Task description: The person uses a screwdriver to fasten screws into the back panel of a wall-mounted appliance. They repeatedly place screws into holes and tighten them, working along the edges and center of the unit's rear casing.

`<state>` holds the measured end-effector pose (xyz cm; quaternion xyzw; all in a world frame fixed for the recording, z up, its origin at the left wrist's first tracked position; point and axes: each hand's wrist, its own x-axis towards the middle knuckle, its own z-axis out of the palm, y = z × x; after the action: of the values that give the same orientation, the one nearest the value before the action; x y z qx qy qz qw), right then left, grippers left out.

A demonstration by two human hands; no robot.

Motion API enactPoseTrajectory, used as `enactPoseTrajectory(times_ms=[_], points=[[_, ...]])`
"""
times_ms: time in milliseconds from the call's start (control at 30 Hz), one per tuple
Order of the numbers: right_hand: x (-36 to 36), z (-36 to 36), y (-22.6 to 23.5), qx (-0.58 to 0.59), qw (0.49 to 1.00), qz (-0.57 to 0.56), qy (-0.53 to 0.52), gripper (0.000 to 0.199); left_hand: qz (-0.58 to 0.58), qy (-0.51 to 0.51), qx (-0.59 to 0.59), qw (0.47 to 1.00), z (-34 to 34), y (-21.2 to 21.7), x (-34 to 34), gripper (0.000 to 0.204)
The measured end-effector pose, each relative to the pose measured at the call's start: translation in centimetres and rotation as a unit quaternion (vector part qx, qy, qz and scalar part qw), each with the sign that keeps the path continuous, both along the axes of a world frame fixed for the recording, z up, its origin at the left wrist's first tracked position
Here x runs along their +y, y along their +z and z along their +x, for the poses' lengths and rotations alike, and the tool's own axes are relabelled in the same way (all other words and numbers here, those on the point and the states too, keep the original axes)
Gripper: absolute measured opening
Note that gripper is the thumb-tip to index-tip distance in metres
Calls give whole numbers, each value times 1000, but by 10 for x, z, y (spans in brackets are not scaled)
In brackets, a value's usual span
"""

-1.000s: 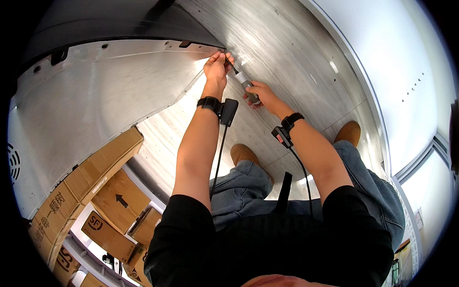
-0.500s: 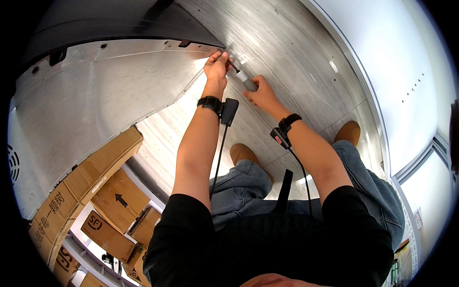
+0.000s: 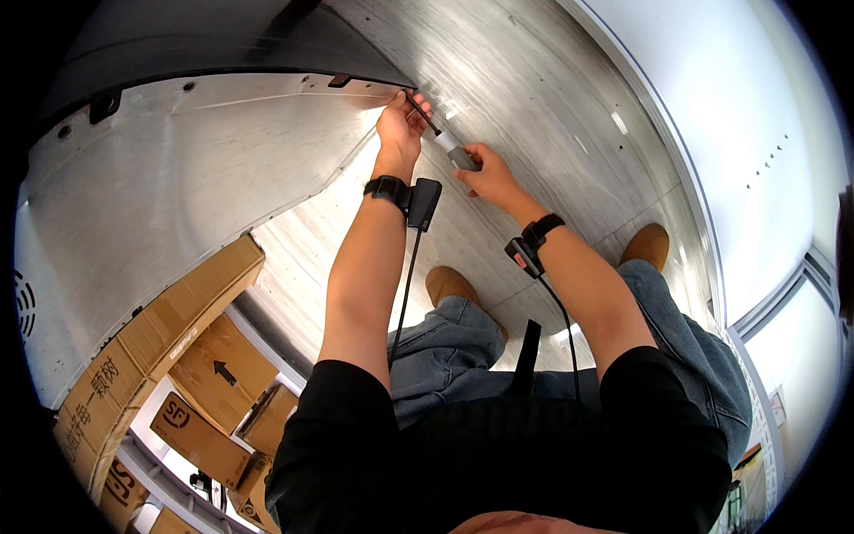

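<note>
My right hand is closed round the grey handle of a screwdriver. Its dark shaft slants up and left to the far corner of a large metal panel, where the tip is too small to make out. At that corner is my left hand, its thumb by the panel's edge and its fingers loosely curled and apart behind the shaft. Whether the left fingers touch the shaft cannot be told. Holes and a dark slot line the panel's upper edge, along a black body.
Cardboard boxes are stacked at the lower left, one long carton lying under the panel. A white wall-like surface curves along the right. Wood-look flooring lies below. Cables hang from both wrist bands.
The left fingers have loosened from a pinch near the tip, showing more of the shaft. The screwdriver and right hand have shifted very slightly.
</note>
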<state>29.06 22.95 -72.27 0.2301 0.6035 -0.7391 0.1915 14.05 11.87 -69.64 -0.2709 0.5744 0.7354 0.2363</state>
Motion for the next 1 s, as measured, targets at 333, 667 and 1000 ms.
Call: enactPoseTrajectory(times_ms=[333, 667, 1000], points=[[-1, -6, 3, -69, 988, -130, -50, 48, 15, 26, -49, 998, -10, -4, 3, 17], [-3, -6, 23, -17, 1000, 5, -12, 48, 23, 45, -73, 996, -13, -3, 5, 17], [-7, -4, 6, -27, 999, -2, -39, 45, 21, 44, -63, 997, -12, 2, 8, 20]])
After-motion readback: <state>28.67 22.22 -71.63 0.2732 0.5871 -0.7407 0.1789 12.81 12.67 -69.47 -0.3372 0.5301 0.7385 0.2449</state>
